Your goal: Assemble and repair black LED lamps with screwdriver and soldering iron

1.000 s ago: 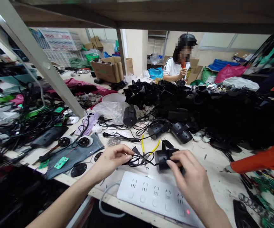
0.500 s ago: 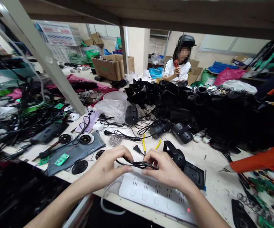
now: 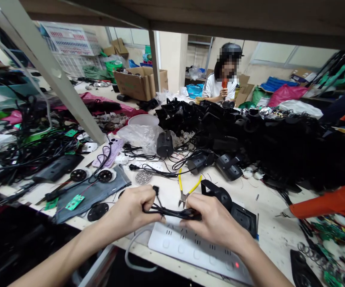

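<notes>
A bundle of black power cord [image 3: 169, 212] is stretched between my two hands above a white power strip [image 3: 190, 241]. My left hand [image 3: 138, 205] is closed around the left end of the bundle, and a black plug [image 3: 156, 190] sticks up beside its fingers. My right hand [image 3: 206, 213] grips the right end, fingers curled over the cord. Just behind the hands lie yellow-handled cutting pliers [image 3: 184, 193] with their jaws toward me. To the right of my right hand is a black housing with a bracket [image 3: 241, 215].
An orange hot glue gun [image 3: 324, 203] lies at right. Black housings [image 3: 229, 166] and a dark heap of parts [image 3: 265, 147] fill the back. At left are a grey bag [image 3: 94, 193], loose speakers [image 3: 105, 175] and a slanted metal post [image 3: 55, 75]. A co-worker [image 3: 220, 85] sits across.
My hands have drawn slightly apart with the cord bundle. The plug has shifted from the middle to beside my left hand, and the pliers' jaws have come into sight.
</notes>
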